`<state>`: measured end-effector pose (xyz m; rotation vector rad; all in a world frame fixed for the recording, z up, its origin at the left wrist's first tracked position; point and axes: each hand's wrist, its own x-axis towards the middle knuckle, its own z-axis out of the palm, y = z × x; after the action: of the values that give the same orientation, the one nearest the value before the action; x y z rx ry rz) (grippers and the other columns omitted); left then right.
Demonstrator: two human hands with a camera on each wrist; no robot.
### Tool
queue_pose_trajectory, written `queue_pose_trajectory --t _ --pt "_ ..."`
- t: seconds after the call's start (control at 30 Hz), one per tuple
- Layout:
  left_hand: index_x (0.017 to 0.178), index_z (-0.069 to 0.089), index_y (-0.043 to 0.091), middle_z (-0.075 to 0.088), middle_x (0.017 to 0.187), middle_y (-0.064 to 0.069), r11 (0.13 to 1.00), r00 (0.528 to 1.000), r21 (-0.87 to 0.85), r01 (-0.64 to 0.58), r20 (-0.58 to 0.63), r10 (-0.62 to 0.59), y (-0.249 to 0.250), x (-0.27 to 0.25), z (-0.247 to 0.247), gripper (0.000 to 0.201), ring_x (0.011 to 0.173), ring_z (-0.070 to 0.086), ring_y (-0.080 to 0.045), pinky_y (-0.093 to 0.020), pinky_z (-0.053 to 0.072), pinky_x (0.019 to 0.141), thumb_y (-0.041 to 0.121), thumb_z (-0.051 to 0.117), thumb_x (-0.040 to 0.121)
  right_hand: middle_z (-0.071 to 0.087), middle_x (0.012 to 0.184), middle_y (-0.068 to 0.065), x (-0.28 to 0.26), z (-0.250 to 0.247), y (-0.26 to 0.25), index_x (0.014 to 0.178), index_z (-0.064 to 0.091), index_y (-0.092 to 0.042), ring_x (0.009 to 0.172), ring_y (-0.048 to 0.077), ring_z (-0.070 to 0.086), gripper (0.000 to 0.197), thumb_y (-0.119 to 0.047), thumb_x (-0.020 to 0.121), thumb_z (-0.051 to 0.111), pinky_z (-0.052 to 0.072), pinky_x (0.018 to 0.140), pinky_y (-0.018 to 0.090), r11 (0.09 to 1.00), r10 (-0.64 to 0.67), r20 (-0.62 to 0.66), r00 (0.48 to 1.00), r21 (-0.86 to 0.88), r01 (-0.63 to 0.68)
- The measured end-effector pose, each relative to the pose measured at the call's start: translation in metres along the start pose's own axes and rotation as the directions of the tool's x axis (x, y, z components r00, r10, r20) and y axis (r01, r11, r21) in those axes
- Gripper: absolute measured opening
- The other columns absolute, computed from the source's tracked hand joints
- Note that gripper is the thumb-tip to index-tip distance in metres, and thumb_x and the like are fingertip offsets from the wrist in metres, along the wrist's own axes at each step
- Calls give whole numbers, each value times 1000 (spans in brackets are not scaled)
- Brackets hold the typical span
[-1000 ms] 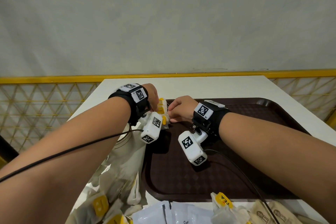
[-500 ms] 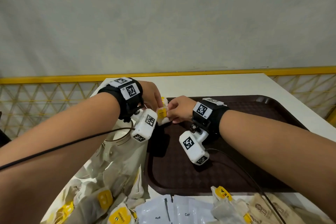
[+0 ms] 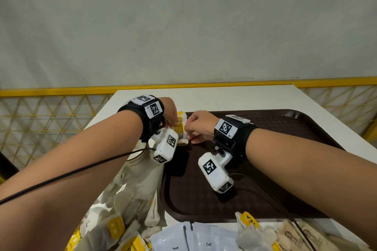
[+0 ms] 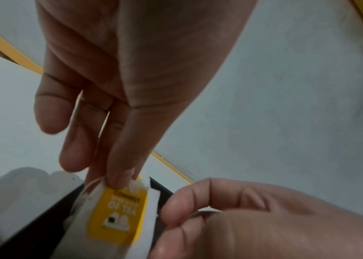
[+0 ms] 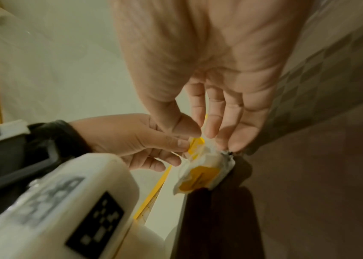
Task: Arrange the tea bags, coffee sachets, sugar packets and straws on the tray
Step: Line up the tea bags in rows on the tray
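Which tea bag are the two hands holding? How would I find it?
Find the big dark brown tray on the white table, then go to its far left corner. Both the left hand and right hand pinch a white tea bag there; unlike the loose heap near you, it's on the tray.

**Tray centre open, near edge crowded**

The brown tray (image 3: 285, 189) lies bare across the middle and right of the head view. Loose tea bags (image 3: 130, 210) and white sachets (image 3: 195, 240) crowd the lower left and bottom edge; both forearms cross the frame's lower half.
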<state>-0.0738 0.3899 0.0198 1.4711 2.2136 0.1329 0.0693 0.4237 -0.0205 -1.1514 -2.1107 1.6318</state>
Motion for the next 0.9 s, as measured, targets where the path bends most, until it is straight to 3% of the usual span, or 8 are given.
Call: queue_pose_trajectory --t 0.17,0.3,0.4,0.53,0.6,0.7,0.8,0.9 --pt "104 69 3 63 75 -2 999 1000 52 -9 -1 9 2 1 2 18 61 58 -9 -9 41 37 7 66 86 49 80 16 -4 0 -1 82 54 -12 65 24 46 28 14 72 57 43 58 34 975 -64 140 988 -203 92" --pt "106 69 7 61 75 -2 996 999 88 -21 27 18 5 1 -1 19 61 56 -7 -7 41 39 10 65 87 56 78 4 -5 -4 1 78 63 -18 69 15 54 20 -1 77 74 52 66 25 921 -67 207 976 -363 141" --pt "108 68 7 61 74 -1 995 998 95 -24 60 19 9 -2 -3 20 60 57 -5 -6 40 39 7 63 88 58 72 5 -3 -3 2 83 62 -11 65 12 55 7 -9 88 67 52 60 21 953 -72 155 985 -282 114" --pt "108 69 4 61 71 -3 995 998 92 -33 58 28 10 -4 1 22 39 55 4 -8 41 39 3 61 87 57 68 10 2 -1 3 76 52 -11 50 10 57 19 -2 91 60 52 52 22 993 -25 113 993 -113 38" --pt "106 70 2 67 79 -8 997 1000 75 -14 24 12 10 -6 3 21 52 62 -2 -11 48 48 7 63 87 57 66 11 3 0 6 76 51 -11 45 9 58 21 0 91 59 52 48 21 995 -12 87 996 -95 21" --pt "101 70 -1 71 97 -13 1000 999 22 10 -52 -9 9 -10 0 25 78 62 -19 -27 54 71 19 64 88 57 64 12 6 2 10 76 50 -11 43 9 58 20 1 89 60 52 44 21 997 1 54 999 -76 3" --pt "97 72 5 70 85 0 1000 1000 13 0 -16 0 9 -19 -3 26 77 62 -13 -20 49 63 29 65 88 58 63 13 6 2 10 76 49 -10 44 11 59 22 3 87 62 51 45 22 997 0 29 1000 -75 2" --pt "99 73 9 69 85 3 998 999 68 -9 46 6 10 -25 -2 21 78 63 -10 -14 47 53 23 71 83 57 61 14 3 0 10 72 44 -11 48 16 61 31 8 81 67 52 49 26 997 -21 29 999 -67 23"
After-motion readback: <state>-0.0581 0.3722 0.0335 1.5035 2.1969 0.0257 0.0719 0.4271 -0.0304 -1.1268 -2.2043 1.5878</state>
